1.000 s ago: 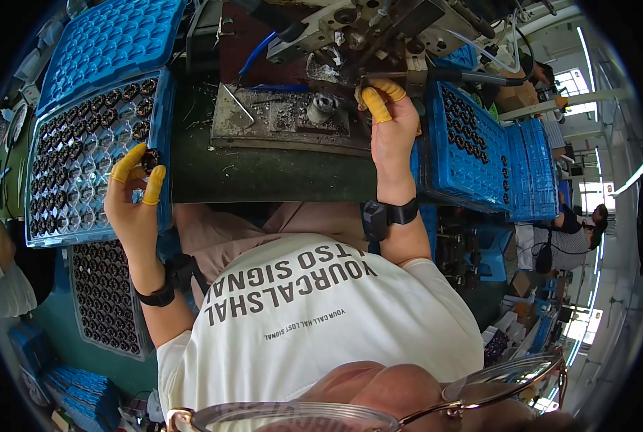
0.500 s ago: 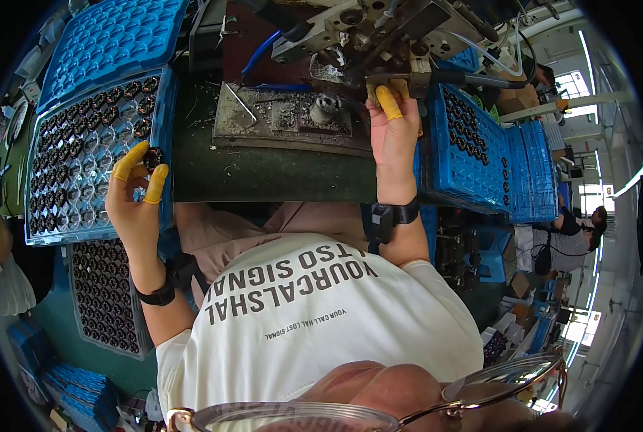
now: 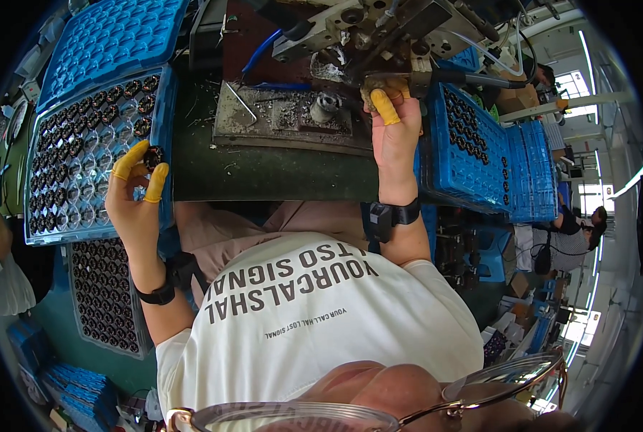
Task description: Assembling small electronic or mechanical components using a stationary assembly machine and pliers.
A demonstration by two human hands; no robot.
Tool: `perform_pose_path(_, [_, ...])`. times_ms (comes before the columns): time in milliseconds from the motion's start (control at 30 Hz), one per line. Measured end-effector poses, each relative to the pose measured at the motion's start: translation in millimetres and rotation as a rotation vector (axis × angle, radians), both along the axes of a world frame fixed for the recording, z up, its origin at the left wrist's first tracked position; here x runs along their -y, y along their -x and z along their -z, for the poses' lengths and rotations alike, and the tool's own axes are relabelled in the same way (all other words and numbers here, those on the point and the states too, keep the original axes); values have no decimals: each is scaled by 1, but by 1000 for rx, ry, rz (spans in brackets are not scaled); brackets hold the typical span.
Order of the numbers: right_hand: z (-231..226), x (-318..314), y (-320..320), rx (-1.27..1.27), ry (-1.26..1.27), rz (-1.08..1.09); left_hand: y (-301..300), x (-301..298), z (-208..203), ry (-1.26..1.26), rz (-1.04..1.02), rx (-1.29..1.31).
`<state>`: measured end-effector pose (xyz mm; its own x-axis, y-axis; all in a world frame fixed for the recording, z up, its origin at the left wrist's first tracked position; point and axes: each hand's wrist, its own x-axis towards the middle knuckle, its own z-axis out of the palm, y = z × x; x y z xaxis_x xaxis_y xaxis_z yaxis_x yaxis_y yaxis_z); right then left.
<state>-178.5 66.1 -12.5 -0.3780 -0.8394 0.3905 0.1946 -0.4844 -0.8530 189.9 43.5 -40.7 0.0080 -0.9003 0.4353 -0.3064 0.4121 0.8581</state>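
Yellow finger covers sit on fingertips of both my hands. My left hand [image 3: 136, 193] pinches a small round black part with coppery spots [image 3: 153, 157] over the right side of a blue tray [image 3: 167, 122]. Rows of similar parts [image 3: 51, 176] fill many of its clear pockets, with some pockets bare in the middle. My right hand [image 3: 395, 129] is raised to the metal machine [image 3: 400, 66], fingers bent together against its lower right side. Whatever those fingers grip is hidden behind them. A short metal post [image 3: 326, 108] stands on the machine's base to their left.
Metal shavings and a hex key [image 3: 241, 104] lie on the base plate [image 3: 264, 134]. A blue tray [image 3: 472, 173] with several parts stands at the right, stacked blue trays [image 3: 533, 169] beyond it. Another filled tray [image 3: 109, 295] is lower left. Other people are at both sides.
My right hand has shifted very slightly at the machine, its yellow-covered finger turning a little to the left. The left hand stays in place with the round part.
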Motion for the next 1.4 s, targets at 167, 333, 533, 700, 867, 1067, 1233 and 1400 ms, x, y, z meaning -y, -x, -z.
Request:
perform_pose_path(167, [14, -16, -1, -323, -18, 310, 2, 0, 0, -9, 0, -27])
perform_pose_path(333, [-4, -23, -11, -794, 300, 653, 0, -1, 0, 2, -14, 20])
perform_pose_path(533, [-18, -11, -12, -1389, 469, 832, 4, -1, -1, 15, -25, 12])
perform_pose_path(700, [0, -17, 2, -1298, 371, 860, 0, 0, 1, 13, -24, 26])
perform_pose_path(867, [-16, -10, -7, -1309, 460, 810, 0, 1, 0, 11, -14, 56])
perform_pose_path(1067, [9, -38, -1, -1028, 98, 623, 3, 0, 2, 16, -27, 12])
perform_pose_path(1233, [51, -63, -25, -1055, 52, 344, -1, 4, 5, 5, -24, 73])
perform_pose_path(1400, [35, -57, 3, -1244, 13, 561, -2, 2, 4, -6, -56, 83])
